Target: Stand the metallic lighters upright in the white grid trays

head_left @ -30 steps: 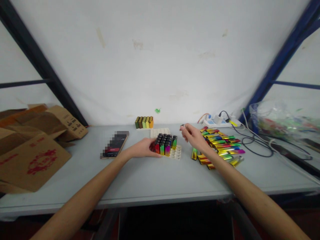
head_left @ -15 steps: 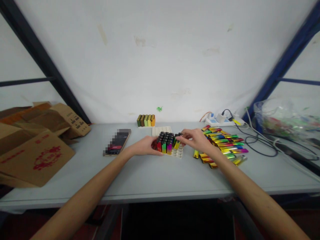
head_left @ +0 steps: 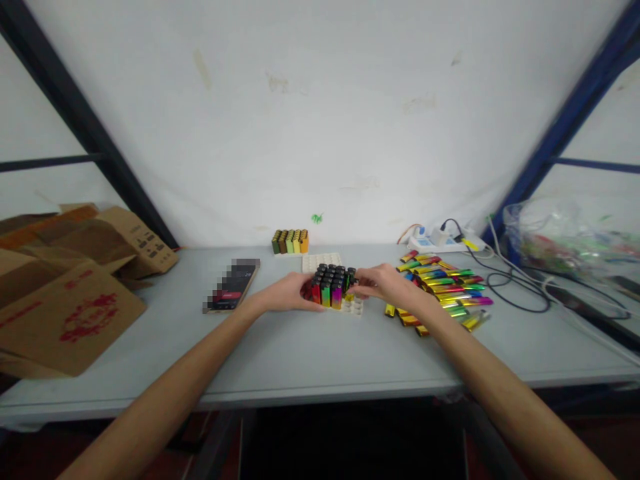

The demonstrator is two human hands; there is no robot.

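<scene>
Left hand (head_left: 285, 293) cups the lighter block (head_left: 327, 285) mid-tabletop (head_left: 300, 353), grip loose, bracing it in its tray (head_left: 354, 307). Right hand (head_left: 385, 283) grip pinches shut at the block's right edge, probably on 1 lighter (head_left: 351, 283).

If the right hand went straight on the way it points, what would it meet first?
Most likely the upright lighters in the tray. The right hand points left at that block's right side and is at or almost touching it already.
</scene>
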